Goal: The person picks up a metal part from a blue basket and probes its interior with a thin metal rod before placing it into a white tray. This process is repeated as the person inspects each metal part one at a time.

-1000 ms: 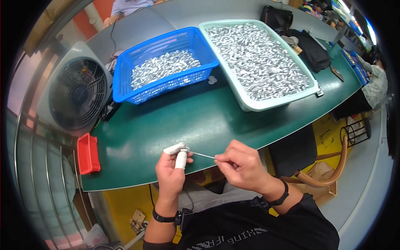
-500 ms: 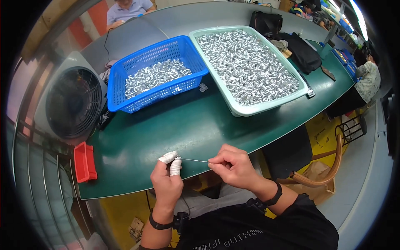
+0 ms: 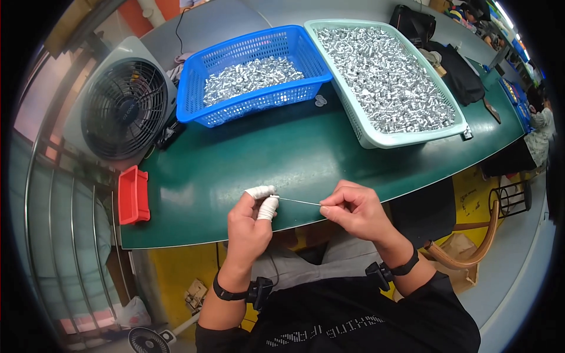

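My left hand (image 3: pixel 250 226) is closed in a pinch, its thumb and index finger wrapped in white tape. Between those taped tips sits a small silvery metal part (image 3: pixel 275 196), mostly covered by the fingers. My right hand (image 3: pixel 358 213) pinches the far end of a thin, straight metal rod (image 3: pixel 301 202). The rod runs across to the left fingertips and meets the small part there; whether it goes into the part is too small to tell. Both hands are over the near edge of the green table (image 3: pixel 235 159).
A blue basket (image 3: pixel 259 97) and a larger pale green basket (image 3: pixel 368 140), both holding many small silvery metal parts, stand farther back. A red tray (image 3: pixel 134 197) lies at the left edge beside a box fan (image 3: pixel 126 109). A wooden-armed chair (image 3: pixel 465 256) is at the right.
The whole view has shifted, so the table, baskets and hands sit higher and farther right in the picture. Both hands keep the same pinch on the rod and the small part.
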The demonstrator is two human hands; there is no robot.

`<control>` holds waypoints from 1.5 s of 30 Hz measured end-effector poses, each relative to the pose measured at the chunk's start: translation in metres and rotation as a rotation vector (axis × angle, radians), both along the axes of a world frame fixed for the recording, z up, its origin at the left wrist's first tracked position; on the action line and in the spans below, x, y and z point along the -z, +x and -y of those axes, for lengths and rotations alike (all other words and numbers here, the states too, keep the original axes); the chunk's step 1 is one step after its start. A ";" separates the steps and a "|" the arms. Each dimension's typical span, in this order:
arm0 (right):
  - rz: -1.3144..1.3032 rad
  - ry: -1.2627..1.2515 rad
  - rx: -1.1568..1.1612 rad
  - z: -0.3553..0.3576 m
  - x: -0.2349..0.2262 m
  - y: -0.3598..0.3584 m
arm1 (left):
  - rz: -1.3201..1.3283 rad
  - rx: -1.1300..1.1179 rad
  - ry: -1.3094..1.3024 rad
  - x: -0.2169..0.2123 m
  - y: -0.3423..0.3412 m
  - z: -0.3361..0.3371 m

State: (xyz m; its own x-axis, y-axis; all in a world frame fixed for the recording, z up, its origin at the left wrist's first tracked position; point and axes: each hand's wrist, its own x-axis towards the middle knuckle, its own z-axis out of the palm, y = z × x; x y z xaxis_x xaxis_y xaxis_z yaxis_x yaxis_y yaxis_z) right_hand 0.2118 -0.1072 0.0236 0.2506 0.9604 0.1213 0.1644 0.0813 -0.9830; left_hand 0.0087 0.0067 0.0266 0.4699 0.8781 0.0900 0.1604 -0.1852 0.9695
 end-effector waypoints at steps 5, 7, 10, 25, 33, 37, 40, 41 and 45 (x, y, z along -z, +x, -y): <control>0.133 0.065 0.106 -0.001 0.003 0.017 | 0.040 -0.170 0.112 -0.006 -0.011 -0.020; 0.216 0.075 0.186 -0.003 0.007 0.023 | 0.016 -0.226 0.185 -0.004 -0.013 -0.026; 0.263 0.083 0.229 -0.005 0.014 0.022 | -0.603 -0.007 0.861 0.007 -0.010 -0.033; 0.228 0.109 0.201 -0.004 0.017 0.028 | 0.459 -0.023 -0.285 0.000 -0.023 -0.036; 0.145 0.132 0.194 -0.011 0.020 0.023 | 0.776 0.176 -0.630 0.036 -0.009 -0.017; 0.220 0.132 0.195 -0.009 0.021 0.020 | 0.776 0.182 -0.591 0.040 -0.007 -0.018; 0.215 0.127 0.211 -0.009 0.022 0.019 | 0.767 0.172 -0.575 0.037 -0.006 -0.015; 0.219 0.126 0.208 -0.010 0.022 0.019 | 0.746 0.159 -0.564 0.035 -0.006 -0.014; 0.252 0.149 0.265 -0.013 0.023 0.015 | 0.716 0.135 -0.566 0.034 -0.006 -0.012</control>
State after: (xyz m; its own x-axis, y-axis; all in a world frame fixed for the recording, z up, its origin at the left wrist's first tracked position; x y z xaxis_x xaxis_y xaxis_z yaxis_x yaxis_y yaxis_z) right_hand 0.2272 -0.0946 0.0011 0.4320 0.8336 0.3443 0.4336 0.1427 -0.8897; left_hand 0.0024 0.0189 -0.0072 0.5692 0.8217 -0.0281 -0.5007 0.3735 0.7809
